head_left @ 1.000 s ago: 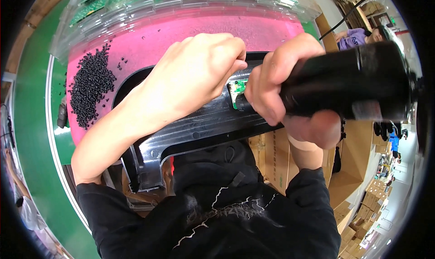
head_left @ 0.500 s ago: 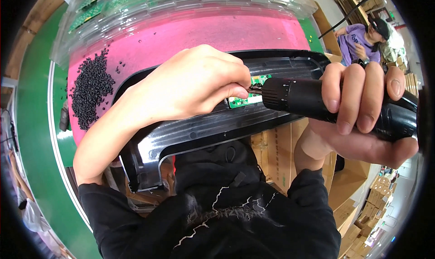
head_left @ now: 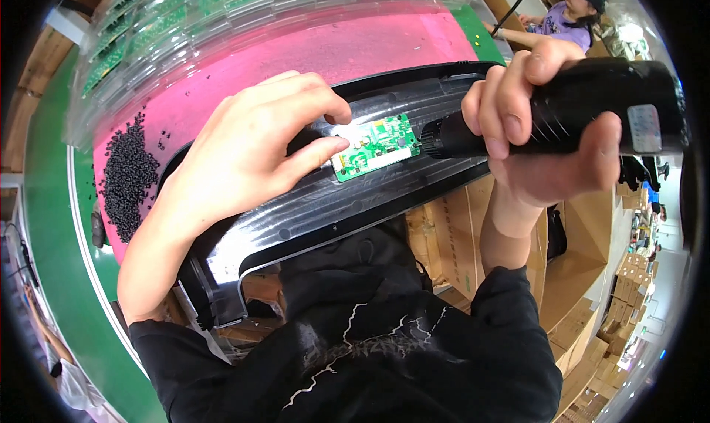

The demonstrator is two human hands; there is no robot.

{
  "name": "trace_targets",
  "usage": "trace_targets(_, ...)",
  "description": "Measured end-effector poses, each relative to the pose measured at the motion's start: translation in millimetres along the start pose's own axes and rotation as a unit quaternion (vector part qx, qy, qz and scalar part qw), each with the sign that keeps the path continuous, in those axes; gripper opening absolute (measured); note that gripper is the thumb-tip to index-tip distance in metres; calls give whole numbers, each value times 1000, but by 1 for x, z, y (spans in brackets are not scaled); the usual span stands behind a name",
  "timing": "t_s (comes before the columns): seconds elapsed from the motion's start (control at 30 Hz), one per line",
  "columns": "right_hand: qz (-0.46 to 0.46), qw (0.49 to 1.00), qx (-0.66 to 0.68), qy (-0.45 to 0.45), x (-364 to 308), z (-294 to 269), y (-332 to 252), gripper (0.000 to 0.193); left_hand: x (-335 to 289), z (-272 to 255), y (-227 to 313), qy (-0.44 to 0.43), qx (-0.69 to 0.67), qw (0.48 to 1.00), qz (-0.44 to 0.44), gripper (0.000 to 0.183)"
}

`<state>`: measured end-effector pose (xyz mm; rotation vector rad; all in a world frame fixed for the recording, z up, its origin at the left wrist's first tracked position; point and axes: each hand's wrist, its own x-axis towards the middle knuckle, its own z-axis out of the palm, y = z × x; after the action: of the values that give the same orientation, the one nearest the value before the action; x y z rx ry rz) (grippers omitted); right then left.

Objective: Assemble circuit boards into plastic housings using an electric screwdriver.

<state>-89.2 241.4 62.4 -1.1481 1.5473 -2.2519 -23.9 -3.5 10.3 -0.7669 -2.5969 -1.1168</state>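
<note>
A green circuit board [head_left: 381, 143] lies inside a long black plastic housing [head_left: 296, 212]. My right hand [head_left: 525, 127] wraps round a black electric screwdriver [head_left: 569, 101], held almost level. Its ridged nose [head_left: 438, 137] is at the board's right end; whether the tip touches a screw there cannot be made out. Over the board's left end hovers my left hand [head_left: 248, 138], thumb and forefinger apart with a gap between them. A tiny dark speck shows by the thumb tip, too small to name. Dark screw heads show at the board's corners.
A heap of small black screws [head_left: 129, 175] lies on the pink mat [head_left: 310, 57], left of the housing. Clear plastic trays [head_left: 259, 9] with green boards stand behind. Cardboard boxes [head_left: 577, 268] are at the right. A person in purple [head_left: 566, 27] sits at far right.
My left thumb and forefinger have parted and drawn back left from the screwdriver's nose. More of the board now shows. The screwdriver now sits at the board's right end.
</note>
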Motion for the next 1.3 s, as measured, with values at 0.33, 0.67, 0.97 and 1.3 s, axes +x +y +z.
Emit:
trace_targets(0.33, 27, 995, -94, -13, 2, -2, 15, 60, 3, -1, 0, 3, 37, 999, -1, 18)
trace_targets(0.67, 69, 994, 37, 76, 10, -22, 19, 53, 2, -3, 4, 75, 58, 995, -21, 17)
trace_targets(0.97, 102, 929, 162, 318, 15, -54, 3, 22, -15, -39, -2, -175, 233, 933, -209, 43)
trace_targets(1.3, -188, 807, -448, 337, -47, -190, -100, 37, -68, -52, 5, -93, 236, 961, -109, 19)
